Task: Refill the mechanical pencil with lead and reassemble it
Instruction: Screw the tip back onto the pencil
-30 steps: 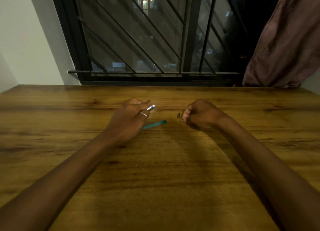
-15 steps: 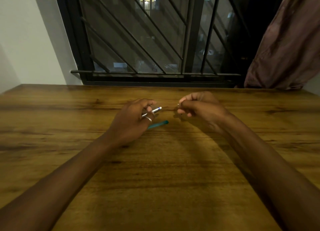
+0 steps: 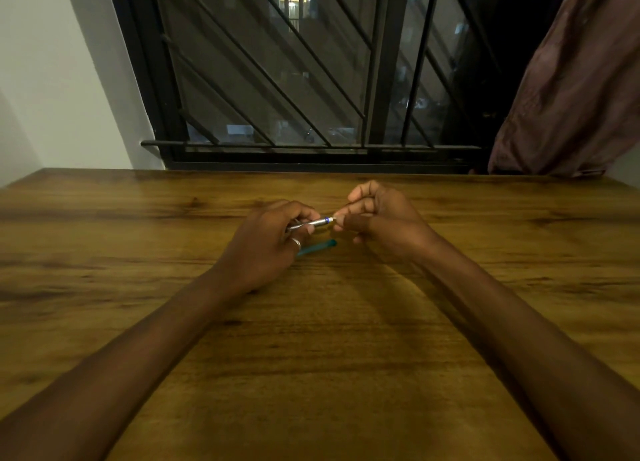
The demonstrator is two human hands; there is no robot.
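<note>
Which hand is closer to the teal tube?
Left. The left hand overlaps one end of the teal plastic tube; the right hand is apart, past its other end.

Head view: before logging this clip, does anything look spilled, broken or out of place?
Nothing stands out. The left hand grips the mechanical pencil, the right hand pinches its end, and the teal lead tube lies flat on the table by the left hand. No spilled lead shows.
</note>
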